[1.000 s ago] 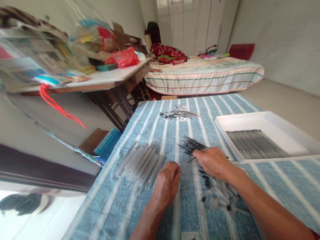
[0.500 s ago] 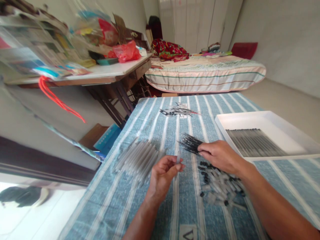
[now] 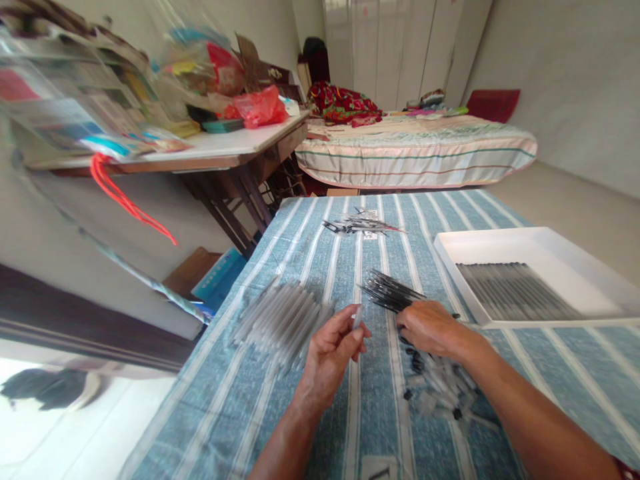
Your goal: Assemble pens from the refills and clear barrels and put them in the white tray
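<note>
My left hand is lifted a little off the blue striped tablecloth and pinches a clear pen barrel between thumb and fingers. My right hand lies knuckles-up on the near end of a bundle of thin black refills, fingers curled down; what they grip is hidden. A fan of clear pen barrels lies left of my left hand. A heap of small black and clear caps lies under my right wrist.
A white tray holding a row of finished pens sits at the right. A small pile of pen parts lies further up the cloth. A cluttered wooden table stands left, a bed behind.
My left hand picked a clear barrel from the cloth and raised it. My right hand slid up the refill bundle, then drew back to its near end.
</note>
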`<move>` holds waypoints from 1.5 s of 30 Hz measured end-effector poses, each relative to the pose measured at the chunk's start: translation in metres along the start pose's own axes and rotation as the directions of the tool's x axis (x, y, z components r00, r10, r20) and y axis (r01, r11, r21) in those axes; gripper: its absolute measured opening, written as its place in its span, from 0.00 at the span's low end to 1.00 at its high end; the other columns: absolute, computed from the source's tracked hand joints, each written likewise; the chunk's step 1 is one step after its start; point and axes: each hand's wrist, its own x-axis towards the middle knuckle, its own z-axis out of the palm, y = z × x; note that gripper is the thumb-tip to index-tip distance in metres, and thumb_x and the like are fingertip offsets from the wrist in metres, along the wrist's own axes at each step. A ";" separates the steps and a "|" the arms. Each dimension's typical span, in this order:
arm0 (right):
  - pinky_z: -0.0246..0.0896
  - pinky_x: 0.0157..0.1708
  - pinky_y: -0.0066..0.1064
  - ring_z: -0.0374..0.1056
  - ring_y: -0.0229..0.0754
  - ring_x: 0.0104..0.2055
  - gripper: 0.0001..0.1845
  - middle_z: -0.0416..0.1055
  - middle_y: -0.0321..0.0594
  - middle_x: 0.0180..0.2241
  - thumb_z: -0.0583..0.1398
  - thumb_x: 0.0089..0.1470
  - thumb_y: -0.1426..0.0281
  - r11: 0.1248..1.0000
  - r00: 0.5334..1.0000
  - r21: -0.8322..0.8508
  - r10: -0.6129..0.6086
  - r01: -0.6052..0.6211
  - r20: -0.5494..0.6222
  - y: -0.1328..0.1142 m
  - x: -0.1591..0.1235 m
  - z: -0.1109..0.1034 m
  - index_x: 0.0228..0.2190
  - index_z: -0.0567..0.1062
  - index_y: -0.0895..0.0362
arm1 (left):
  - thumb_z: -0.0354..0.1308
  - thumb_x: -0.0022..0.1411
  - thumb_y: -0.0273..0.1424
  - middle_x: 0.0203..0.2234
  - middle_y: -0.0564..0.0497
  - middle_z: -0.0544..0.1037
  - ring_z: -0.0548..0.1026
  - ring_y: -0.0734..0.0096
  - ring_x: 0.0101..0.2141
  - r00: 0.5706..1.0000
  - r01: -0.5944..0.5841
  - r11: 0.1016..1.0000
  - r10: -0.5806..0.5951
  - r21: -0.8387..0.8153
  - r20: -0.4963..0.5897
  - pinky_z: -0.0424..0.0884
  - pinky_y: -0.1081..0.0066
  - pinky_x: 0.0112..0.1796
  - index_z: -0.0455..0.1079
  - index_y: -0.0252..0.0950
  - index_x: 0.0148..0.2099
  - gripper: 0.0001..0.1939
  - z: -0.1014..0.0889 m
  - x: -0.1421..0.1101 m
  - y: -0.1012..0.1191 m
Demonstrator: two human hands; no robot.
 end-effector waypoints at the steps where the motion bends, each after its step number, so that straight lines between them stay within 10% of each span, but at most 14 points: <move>1: 0.54 0.27 0.29 0.71 0.45 0.31 0.14 0.76 0.47 0.27 0.53 0.52 0.71 0.999 1.000 0.032 0.001 -0.001 -0.027 0.000 0.000 0.000 0.25 0.78 0.58 | 0.59 0.55 0.32 0.26 0.51 0.73 0.66 0.78 0.22 1.000 0.007 1.000 -0.007 0.009 0.018 0.61 0.75 0.23 0.67 0.34 0.52 0.22 -0.001 -0.001 0.000; 5: 0.53 0.26 0.25 0.66 0.37 0.25 0.15 0.72 0.38 0.21 0.52 0.52 0.72 0.924 0.978 0.366 -0.034 0.110 -0.207 0.002 -0.003 -0.003 0.22 0.77 0.59 | 0.57 0.57 0.34 0.24 0.52 0.73 0.65 0.79 0.21 0.996 0.047 0.997 -0.053 0.065 0.079 0.60 0.76 0.22 0.66 0.36 0.54 0.22 -0.004 -0.002 0.000; 11: 0.52 0.17 0.22 0.57 0.30 0.16 0.17 0.68 0.34 0.16 0.57 0.52 0.61 0.240 0.945 0.931 0.109 0.276 -0.309 -0.011 -0.008 0.000 0.34 0.78 0.61 | 0.58 0.57 0.35 0.24 0.52 0.74 0.66 0.78 0.21 0.989 0.081 0.991 -0.093 0.111 0.115 0.61 0.76 0.22 0.68 0.36 0.53 0.21 -0.003 -0.003 -0.001; 16: 0.47 0.12 0.20 0.54 0.29 0.12 0.18 0.65 0.32 0.12 0.60 0.50 0.59 0.012 0.941 0.962 0.202 0.273 -0.270 -0.029 -0.006 0.005 0.33 0.79 0.61 | 0.59 0.56 0.35 0.23 0.53 0.74 0.65 0.79 0.20 0.985 0.091 0.992 -0.102 0.087 0.136 0.59 0.77 0.21 0.69 0.38 0.52 0.21 -0.001 -0.005 0.000; 37: 0.46 0.11 0.19 0.53 0.28 0.11 0.15 0.64 0.31 0.11 0.61 0.50 0.60 -0.033 0.938 0.955 0.200 0.294 -0.282 -0.032 -0.003 0.013 0.31 0.79 0.60 | 0.58 0.57 0.36 0.21 0.53 0.73 0.63 0.82 0.17 0.963 0.178 0.984 -0.179 0.026 0.202 0.56 0.78 0.19 0.69 0.33 0.49 0.19 -0.001 -0.005 0.004; 45: 0.49 0.14 0.21 0.54 0.29 0.13 0.16 0.63 0.31 0.12 0.57 0.54 0.61 0.169 0.926 0.929 0.134 0.329 -0.352 -0.030 -0.005 0.011 0.30 0.78 0.60 | 0.57 0.58 0.36 0.22 0.53 0.73 0.62 0.83 0.17 0.958 0.190 0.980 -0.196 0.049 0.207 0.53 0.79 0.18 0.70 0.32 0.45 0.15 -0.003 -0.004 0.004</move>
